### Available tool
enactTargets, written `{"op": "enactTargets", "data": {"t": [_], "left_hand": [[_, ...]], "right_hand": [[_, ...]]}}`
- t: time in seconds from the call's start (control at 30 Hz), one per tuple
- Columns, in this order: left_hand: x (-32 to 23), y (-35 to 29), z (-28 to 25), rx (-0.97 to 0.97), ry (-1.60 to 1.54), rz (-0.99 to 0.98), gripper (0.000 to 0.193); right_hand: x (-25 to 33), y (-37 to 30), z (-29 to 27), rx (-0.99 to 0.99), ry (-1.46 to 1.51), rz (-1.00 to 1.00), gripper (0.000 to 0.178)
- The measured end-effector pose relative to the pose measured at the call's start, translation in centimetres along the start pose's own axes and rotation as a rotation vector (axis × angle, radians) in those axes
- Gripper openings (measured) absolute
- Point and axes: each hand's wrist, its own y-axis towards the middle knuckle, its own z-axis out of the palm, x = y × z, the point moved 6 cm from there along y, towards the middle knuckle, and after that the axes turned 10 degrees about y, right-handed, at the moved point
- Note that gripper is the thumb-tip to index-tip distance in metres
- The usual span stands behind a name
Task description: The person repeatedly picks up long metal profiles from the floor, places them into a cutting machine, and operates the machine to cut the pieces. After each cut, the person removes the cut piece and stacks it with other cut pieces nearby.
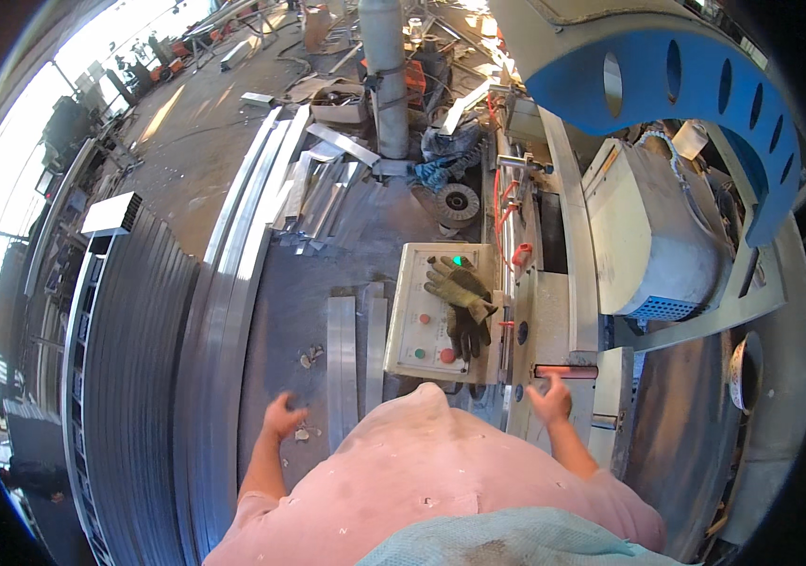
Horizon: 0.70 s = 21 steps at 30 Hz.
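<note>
My left hand (pixel 283 416) hangs over the floor at my left side, thumb and fingers loosely apart, with nothing visible in it. My right hand (pixel 551 400) is at the machine bed on the right, beside a red roller-like bar (pixel 566 372). Its fingers are apart; whether they touch the bed I cannot tell. In front of me stands a pale control box (pixel 407 311) with a green light, red and green buttons. A pair of dirty work gloves, one olive (pixel 460 285) and one darker (pixel 468 334), lies on its top.
Stacked long metal profiles (pixel 134 368) fill the left, with bright bars (pixel 254 217) beside them. Flat strips (pixel 342 368) lie on the floor ahead. A blue slotted guard (pixel 696 80) and a boxy machine housing (pixel 644 236) rise at right. A grey post (pixel 385 85) stands farther off amid scrap.
</note>
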Motion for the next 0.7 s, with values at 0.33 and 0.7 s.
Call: {"op": "enactTargets", "data": {"t": [0.33,0.7], "left_hand": [[-39.3,-23.9,-22.1,0.175,-0.662,1.782,0.032],[-39.3,-31.3,-20.5,0.165,-0.868,1.814,0.021]], "right_hand": [[0.0,-10.1,5.9,0.474,0.092,-0.094,0.052],[-0.7,-11.2,9.0,0.675,0.011,-0.121,0.048]]}}
